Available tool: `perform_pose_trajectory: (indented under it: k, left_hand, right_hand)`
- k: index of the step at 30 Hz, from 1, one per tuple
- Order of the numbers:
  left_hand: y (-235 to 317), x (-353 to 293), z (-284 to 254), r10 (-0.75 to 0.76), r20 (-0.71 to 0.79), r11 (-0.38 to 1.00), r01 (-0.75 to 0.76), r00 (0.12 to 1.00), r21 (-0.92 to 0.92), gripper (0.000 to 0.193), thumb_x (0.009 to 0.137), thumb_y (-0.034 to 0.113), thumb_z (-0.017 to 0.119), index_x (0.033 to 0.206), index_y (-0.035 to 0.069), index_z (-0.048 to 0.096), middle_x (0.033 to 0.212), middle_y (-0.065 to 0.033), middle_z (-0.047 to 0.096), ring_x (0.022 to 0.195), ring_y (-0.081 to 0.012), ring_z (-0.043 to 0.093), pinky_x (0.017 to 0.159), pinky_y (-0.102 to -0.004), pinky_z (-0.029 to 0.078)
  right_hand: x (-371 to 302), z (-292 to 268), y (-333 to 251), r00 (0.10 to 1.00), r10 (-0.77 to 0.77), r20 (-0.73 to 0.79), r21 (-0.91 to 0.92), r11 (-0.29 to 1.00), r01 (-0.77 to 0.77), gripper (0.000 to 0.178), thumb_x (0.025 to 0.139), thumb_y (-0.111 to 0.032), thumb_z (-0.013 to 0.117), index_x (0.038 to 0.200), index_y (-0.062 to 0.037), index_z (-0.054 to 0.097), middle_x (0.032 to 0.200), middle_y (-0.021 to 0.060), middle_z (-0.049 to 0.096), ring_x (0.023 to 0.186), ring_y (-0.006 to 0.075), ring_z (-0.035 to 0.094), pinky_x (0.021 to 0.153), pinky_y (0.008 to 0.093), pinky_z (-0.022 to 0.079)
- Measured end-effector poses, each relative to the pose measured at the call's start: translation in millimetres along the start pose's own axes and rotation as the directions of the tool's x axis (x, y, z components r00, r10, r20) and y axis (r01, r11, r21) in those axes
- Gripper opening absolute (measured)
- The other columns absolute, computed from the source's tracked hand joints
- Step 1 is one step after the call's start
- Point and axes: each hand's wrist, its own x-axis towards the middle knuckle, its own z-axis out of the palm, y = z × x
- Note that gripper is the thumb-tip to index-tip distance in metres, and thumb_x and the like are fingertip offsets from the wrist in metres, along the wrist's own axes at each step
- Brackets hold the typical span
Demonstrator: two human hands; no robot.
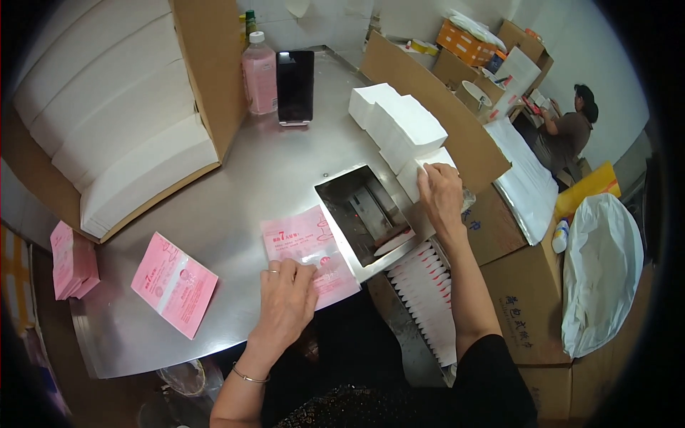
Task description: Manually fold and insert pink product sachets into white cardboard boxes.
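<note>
My left hand point(287, 296), its fingers curled and together, grips the near part of a pink printed wrapper point(296, 239). The wrapper lies flat on the metal table, against the frame of a rectangular opening point(359, 269). Beyond the opening's right side, my right hand point(442, 196) closes its fingers on the near end of a row of white folded tissues point(410, 128). Its thumb is mostly hidden. A neat pile of pink wrappers point(175, 285) lies left of my left hand, and another pink stack point(71, 260) stands at the table's left edge.
A cardboard box of white tissues point(153, 171) stands at the left. Behind are a phone point(295, 85) on a stand and a pink bottle point(260, 75). Filled packets point(428, 299) line a chute below the opening. Cartons point(528, 299) and a white bag point(603, 278) flank the right; another person point(571, 128) sits beyond.
</note>
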Motion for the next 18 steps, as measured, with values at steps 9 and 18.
perform_pose_trajectory:
  k: [9, 18]
  left_hand:
    - [0, -2, -1, 0.054, -0.004, 0.998, -0.054, 0.999, -0.020, 0.033, 0.079, 0.002, 0.068, 0.111, 0.003, 0.062, 0.095, -0.0125, 0.051, 0.091, -0.0300, 0.050, 0.080, -0.0424, 0.039]
    - [-9, -5, -10, -0.081, -0.057, 0.993, 0.086, 0.995, 0.079, 0.063, 0.067, 0.022, 0.077, 0.125, 0.003, 0.059, 0.142, -0.0246, 0.046, 0.122, -0.0438, 0.048, 0.095, -0.0523, 0.042]
  right_hand:
    - [-2, -5, 15, 0.998, 0.049, -0.040, 0.051, 0.998, -0.047, 0.028, 0.086, -0.002, 0.061, 0.112, 0.0002, 0.070, 0.106, 0.0180, 0.069, 0.099, 0.0363, 0.064, 0.090, 0.0438, 0.048]
    - [-98, -39, -156, 0.692, -0.722, -0.012, 0.510, 0.591, 0.626, 0.040, 0.079, -0.011, 0.064, 0.116, 0.0043, 0.064, 0.109, 0.0222, 0.064, 0.104, 0.0382, 0.064, 0.105, 0.0653, 0.040]
